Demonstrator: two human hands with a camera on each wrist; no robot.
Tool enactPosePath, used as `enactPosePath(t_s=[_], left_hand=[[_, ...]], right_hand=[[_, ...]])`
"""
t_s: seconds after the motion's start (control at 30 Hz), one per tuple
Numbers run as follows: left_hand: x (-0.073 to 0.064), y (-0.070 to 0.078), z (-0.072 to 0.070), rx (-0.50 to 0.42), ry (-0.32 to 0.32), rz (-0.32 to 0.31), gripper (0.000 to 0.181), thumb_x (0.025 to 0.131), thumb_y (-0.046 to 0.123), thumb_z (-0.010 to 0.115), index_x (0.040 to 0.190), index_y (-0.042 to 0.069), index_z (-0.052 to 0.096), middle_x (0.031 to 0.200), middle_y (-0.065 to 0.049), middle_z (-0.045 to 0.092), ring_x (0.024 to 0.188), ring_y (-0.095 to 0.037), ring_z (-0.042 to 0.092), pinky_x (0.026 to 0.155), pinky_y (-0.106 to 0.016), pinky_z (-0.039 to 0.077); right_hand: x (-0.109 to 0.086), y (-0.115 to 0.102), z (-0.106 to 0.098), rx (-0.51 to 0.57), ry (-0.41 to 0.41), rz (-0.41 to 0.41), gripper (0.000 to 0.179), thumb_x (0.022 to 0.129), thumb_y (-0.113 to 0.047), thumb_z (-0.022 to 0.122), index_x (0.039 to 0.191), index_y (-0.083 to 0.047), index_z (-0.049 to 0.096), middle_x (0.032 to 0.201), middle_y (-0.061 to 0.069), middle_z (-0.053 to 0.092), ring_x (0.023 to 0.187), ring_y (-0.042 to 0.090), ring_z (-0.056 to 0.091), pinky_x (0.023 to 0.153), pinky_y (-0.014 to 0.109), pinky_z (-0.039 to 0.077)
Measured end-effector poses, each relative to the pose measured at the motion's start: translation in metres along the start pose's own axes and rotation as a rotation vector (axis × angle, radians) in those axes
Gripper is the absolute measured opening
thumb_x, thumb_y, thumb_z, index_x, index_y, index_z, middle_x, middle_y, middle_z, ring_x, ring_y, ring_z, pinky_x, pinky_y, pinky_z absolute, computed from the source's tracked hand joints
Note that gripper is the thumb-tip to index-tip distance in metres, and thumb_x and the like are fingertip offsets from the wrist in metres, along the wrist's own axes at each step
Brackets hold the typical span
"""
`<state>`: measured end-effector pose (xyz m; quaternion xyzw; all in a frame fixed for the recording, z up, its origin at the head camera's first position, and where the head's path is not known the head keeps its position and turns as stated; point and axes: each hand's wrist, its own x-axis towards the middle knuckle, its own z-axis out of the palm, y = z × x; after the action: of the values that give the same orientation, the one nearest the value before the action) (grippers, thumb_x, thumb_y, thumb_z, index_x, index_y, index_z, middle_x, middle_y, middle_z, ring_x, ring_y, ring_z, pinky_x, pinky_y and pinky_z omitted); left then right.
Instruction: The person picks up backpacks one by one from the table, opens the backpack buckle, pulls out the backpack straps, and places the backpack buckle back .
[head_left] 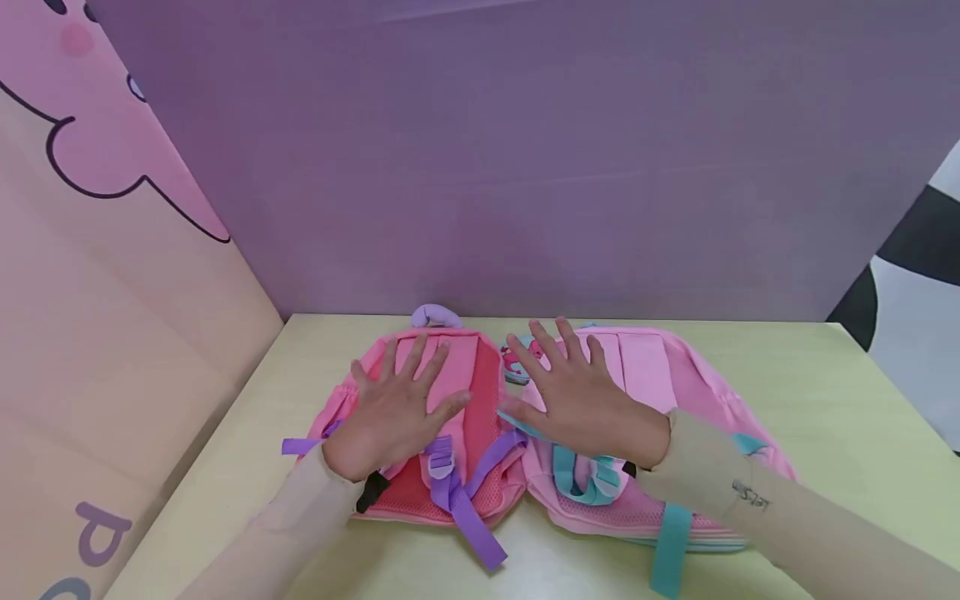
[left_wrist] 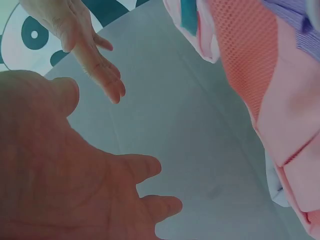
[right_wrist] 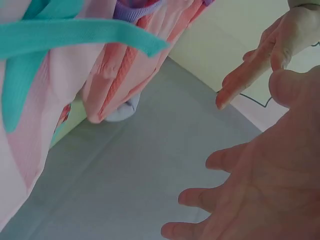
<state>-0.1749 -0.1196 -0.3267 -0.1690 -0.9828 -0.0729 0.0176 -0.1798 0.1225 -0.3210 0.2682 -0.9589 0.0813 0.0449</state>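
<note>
Two children's backpacks lie side by side on the table, straps upward. The left one is a coral-pink backpack (head_left: 487, 375) with purple straps (head_left: 472, 521) and a lilac top handle (head_left: 437, 315). Beside it is a light-pink backpack (head_left: 686, 367) with teal straps (head_left: 671, 542). My left hand (head_left: 393, 412) hovers over the coral backpack, fingers spread, palm down, holding nothing. Over the inner side of the light-pink backpack is my right hand (head_left: 581, 400), also spread and bare. In the left wrist view, air shows between the palm (left_wrist: 75, 170) and the coral backpack (left_wrist: 295, 95).
A pale wooden table (head_left: 847, 467) carries both bags. Behind it stands a purple panel (head_left: 525, 167), with a printed pink panel (head_left: 112, 333) at the left and a black-and-white one (head_left: 918, 317) at the right. A small colourful patch (head_left: 516, 364) shows between the bags.
</note>
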Motion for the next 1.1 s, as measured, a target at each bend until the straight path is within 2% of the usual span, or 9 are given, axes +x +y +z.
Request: enactPosePath(t_s=[0.17, 0.37, 0.53, 0.73, 0.83, 0.9, 1.0, 1.1], left_hand=[[-0.004, -0.006, 0.003, -0.016, -0.016, -0.026, 0.079, 0.090, 0.070, 0.028, 0.152, 0.023, 0.017, 0.157, -0.010, 0.007, 0.139, -0.042, -0.004, 0.093, -0.076, 0.000], [-0.008, -0.016, 0.006, -0.025, -0.028, -0.054, 0.081, 0.089, 0.072, 0.021, 0.152, 0.023, 0.017, 0.157, -0.012, 0.008, 0.139, -0.042, -0.008, 0.093, -0.075, -0.004], [-0.013, -0.023, 0.007, -0.038, -0.009, -0.047, 0.081, 0.089, 0.072, 0.021, 0.152, 0.021, 0.018, 0.156, -0.014, 0.007, 0.139, -0.044, -0.005, 0.092, -0.075, -0.005], [-0.020, -0.028, 0.011, -0.047, 0.000, -0.047, 0.084, 0.088, 0.074, 0.020, 0.152, 0.019, 0.019, 0.156, -0.013, 0.009, 0.138, -0.045, -0.001, 0.092, -0.075, -0.005], [-0.022, -0.033, 0.014, -0.030, 0.000, -0.041, 0.082, 0.089, 0.071, 0.028, 0.151, 0.018, 0.020, 0.156, -0.012, 0.012, 0.138, -0.046, 0.002, 0.093, -0.075, -0.002], [-0.024, -0.037, 0.016, -0.016, 0.003, -0.023, 0.079, 0.090, 0.065, 0.038, 0.150, 0.015, 0.024, 0.154, -0.013, 0.019, 0.138, -0.046, 0.006, 0.094, -0.075, 0.001], [-0.026, -0.042, 0.019, 0.002, 0.012, 0.014, 0.073, 0.088, 0.052, 0.058, 0.145, 0.010, 0.038, 0.147, -0.016, 0.034, 0.136, -0.045, 0.018, 0.095, -0.071, 0.012], [-0.026, -0.045, 0.024, 0.020, 0.013, 0.045, 0.065, 0.082, 0.042, 0.070, 0.135, 0.008, 0.051, 0.134, -0.014, 0.047, 0.129, -0.039, 0.032, 0.093, -0.065, 0.024]], right_hand=[[0.004, -0.006, 0.004, 0.022, -0.002, -0.009, 0.081, 0.091, -0.066, 0.035, 0.152, -0.017, 0.018, 0.156, 0.017, 0.007, 0.139, 0.043, -0.003, 0.100, 0.068, 0.004], [0.010, -0.011, 0.008, 0.042, -0.006, 0.018, 0.083, 0.089, -0.070, 0.031, 0.152, -0.019, 0.014, 0.156, 0.016, 0.003, 0.139, 0.043, -0.007, 0.099, 0.070, 0.001], [0.012, -0.015, 0.010, 0.064, -0.035, 0.026, 0.085, 0.088, -0.072, 0.030, 0.153, -0.021, 0.010, 0.157, 0.013, 0.002, 0.139, 0.040, -0.010, 0.098, 0.070, -0.006], [0.014, -0.018, 0.013, 0.075, -0.056, 0.009, 0.087, 0.086, -0.075, 0.026, 0.153, -0.022, 0.007, 0.157, 0.011, 0.002, 0.140, 0.038, -0.011, 0.099, 0.069, -0.007], [0.018, -0.019, 0.016, 0.089, -0.070, -0.007, 0.086, 0.087, -0.073, 0.029, 0.153, -0.022, 0.009, 0.157, 0.012, 0.003, 0.140, 0.039, -0.010, 0.101, 0.066, -0.006], [0.020, -0.021, 0.017, 0.094, -0.090, -0.014, 0.084, 0.088, -0.071, 0.031, 0.153, -0.021, 0.009, 0.157, 0.012, 0.001, 0.140, 0.039, -0.010, 0.103, 0.063, -0.007], [0.025, -0.026, 0.021, 0.091, -0.120, -0.018, 0.082, 0.089, -0.068, 0.034, 0.153, -0.020, 0.012, 0.157, 0.012, 0.001, 0.140, 0.039, -0.008, 0.105, 0.061, -0.005], [0.031, -0.032, 0.025, 0.090, -0.151, -0.016, 0.081, 0.090, -0.066, 0.038, 0.152, -0.020, 0.016, 0.157, 0.012, 0.002, 0.140, 0.037, -0.008, 0.105, 0.061, -0.003]])
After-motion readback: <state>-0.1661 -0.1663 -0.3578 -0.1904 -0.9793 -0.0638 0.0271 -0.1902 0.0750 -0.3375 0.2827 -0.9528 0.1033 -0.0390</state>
